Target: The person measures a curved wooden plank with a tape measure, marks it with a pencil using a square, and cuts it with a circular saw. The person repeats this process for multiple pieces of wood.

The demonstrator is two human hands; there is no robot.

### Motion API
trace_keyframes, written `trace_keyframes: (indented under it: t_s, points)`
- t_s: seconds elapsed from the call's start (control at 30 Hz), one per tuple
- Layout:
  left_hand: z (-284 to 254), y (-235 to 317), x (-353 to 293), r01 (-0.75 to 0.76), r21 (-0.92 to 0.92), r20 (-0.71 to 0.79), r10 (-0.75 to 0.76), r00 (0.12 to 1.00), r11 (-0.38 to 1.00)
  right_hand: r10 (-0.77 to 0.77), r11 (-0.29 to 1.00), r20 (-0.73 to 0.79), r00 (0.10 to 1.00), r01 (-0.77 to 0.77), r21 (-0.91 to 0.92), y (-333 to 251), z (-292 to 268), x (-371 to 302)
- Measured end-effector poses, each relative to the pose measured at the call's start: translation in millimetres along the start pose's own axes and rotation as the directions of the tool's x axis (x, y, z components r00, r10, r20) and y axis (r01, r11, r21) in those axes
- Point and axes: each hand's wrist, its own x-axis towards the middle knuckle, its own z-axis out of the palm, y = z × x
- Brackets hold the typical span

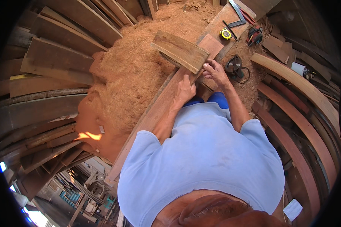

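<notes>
A short, thick brown wooden board (178,49) lies across a long reddish plank (157,108), its near right end toward me. At that end, my right hand (216,73) has its fingers bent and its thumb and fingertips at the board's corner. My left hand (185,90) is curled on the long plank, just below the board's near edge, one finger pointing up toward it. What lies under the left palm, if anything, is hidden. Another piece of wood (169,59) shows partly below the board's left side.
Beyond the board lie a yellow tape measure (225,33), a metal try square (237,19) and red-handled pliers (247,17). A dark power tool (235,67) sits right of my right hand. Sawdust (121,90) is heaped at left. Planks (60,60) lean left; long curved-looking boards (303,113) lie right.
</notes>
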Motion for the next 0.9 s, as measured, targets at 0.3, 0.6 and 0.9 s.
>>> trace_keyframes:
  t_s: [0.3, 0.6, 0.9]
  points:
    - [21.2, 24.6, -1.6, -0.325, 0.331, 0.042, 0.33, 0.943, 0.886, 0.093, 0.947, -0.185, 0.978, -0.03, 0.321, 49.5, -25.5, 23.8]
    - [54.4, -7.5, 34.5, -0.36, 0.383, 0.11, 0.345, 0.932, 0.851, 0.055, 0.933, -0.302, 0.952, 0.059, 0.355, 77.9, -38.3, 63.3]
    - [65.9, -16.7, 41.3, -0.443, 0.358, 0.05, 0.457, 0.888, 0.822, -0.008, 0.95, -0.318, 0.948, 0.106, 0.293, 84.0, -47.2, 68.6]
